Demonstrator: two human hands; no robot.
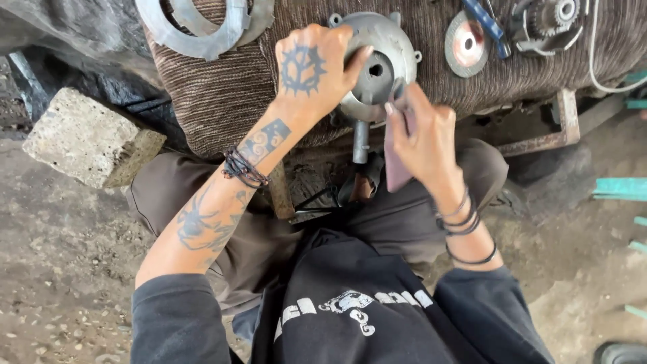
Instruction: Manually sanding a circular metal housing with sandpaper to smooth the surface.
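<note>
The left hand (311,71) grips the round metal cover (379,64) on the far cushion (216,101) to hold it steady; the right hand (423,135) pinches brown sandpaper (396,158) against its edge

We are in a rough, open repair workshop. Bare dirt floor (60,269) with pebbles lies below, a broken concrete block (87,138) sits to the left, and a rusty metal frame (563,128) at the right. On the far cloth-covered bench (216,87) lie steel rings (195,27), a grinding disc (467,42) and a geared machine part (549,23).
</note>
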